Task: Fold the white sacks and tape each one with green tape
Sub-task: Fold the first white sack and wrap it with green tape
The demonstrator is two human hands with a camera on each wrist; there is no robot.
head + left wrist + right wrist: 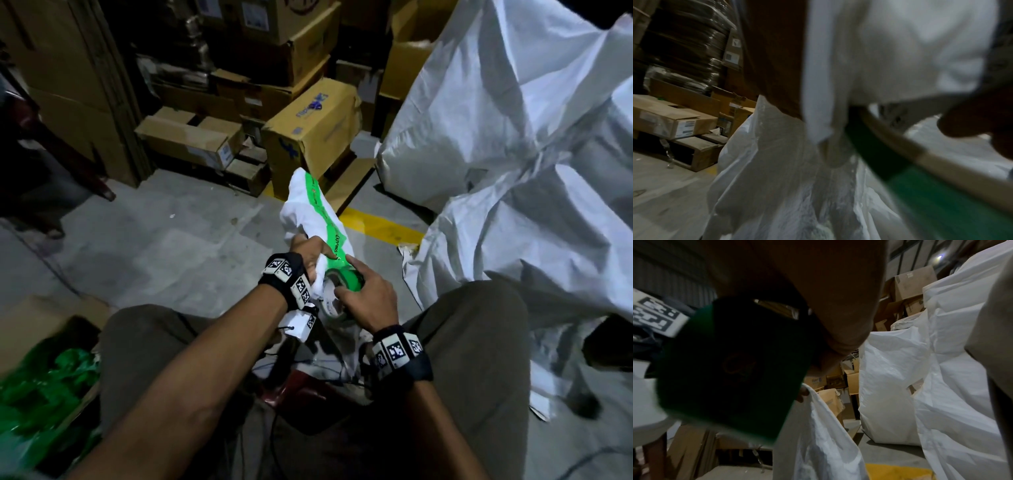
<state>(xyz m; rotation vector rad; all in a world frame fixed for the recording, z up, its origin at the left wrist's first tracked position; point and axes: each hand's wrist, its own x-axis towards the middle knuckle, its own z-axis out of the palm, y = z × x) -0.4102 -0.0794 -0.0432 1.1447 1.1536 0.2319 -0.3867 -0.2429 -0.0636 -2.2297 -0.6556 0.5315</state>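
My right hand point(364, 298) is wrapped around a round roll of green sticky tape point(342, 284), with my fingers curled over its rim. My left hand point(308, 255) is squeezed tight around a folded white plastic sack point(305, 209), held up over my knees. A strip of green tape point(322, 219) runs down the sack to the roll. Big crumpled white sacks point(513, 137) sit near on my right. Brown cardboard boxes point(308, 126) stand behind on the grey floor point(154, 240).
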